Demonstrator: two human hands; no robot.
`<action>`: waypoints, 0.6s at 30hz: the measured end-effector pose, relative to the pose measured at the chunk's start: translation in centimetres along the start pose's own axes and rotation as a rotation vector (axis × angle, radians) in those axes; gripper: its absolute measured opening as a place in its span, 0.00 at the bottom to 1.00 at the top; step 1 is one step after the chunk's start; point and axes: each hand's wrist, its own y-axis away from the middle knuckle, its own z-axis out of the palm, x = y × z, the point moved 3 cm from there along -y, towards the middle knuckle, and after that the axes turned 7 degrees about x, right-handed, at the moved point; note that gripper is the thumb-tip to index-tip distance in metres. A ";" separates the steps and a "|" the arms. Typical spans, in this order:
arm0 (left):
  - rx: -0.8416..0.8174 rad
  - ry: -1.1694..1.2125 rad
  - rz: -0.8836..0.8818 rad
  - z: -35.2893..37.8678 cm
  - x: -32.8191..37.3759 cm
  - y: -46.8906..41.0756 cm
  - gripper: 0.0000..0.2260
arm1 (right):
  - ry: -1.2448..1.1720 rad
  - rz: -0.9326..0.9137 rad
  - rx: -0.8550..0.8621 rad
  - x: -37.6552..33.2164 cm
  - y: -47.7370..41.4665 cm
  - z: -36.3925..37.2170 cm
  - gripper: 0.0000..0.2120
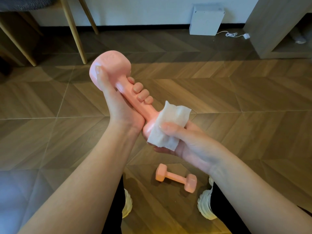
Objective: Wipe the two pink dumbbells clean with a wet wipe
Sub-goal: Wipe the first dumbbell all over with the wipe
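My left hand (121,105) grips the bar of a pink dumbbell (111,65), held up in the air and tilted, with its far head at the upper left. My right hand (179,137) holds a white wet wipe (168,127) wrapped round the dumbbell's near head, thumb pressing on top of the wipe. That near head is mostly hidden by the wipe. A second pink dumbbell (175,177) lies on the wooden floor below my hands, between my feet.
My two white shoes (205,205) stand on the floor on either side of the lying dumbbell. Wooden chair legs (74,31) rise at the upper left. A white box (205,21) with a cable leans on the wall; a wooden cabinet (273,27) stands at the right.
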 end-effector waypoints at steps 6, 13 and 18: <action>-0.016 0.004 0.004 0.5 0.2 -0.1 0.29 | 0.042 -0.022 0.057 0.0 -0.2 0.0 0.23; 0.008 -0.016 -0.010 0.2 0.5 -0.5 0.30 | 0.063 -0.118 0.036 -0.3 0.0 -0.5 0.23; 0.149 -0.079 -0.024 -0.3 -0.5 -0.4 0.29 | 0.238 -0.232 0.297 -0.6 -0.3 -1.0 0.30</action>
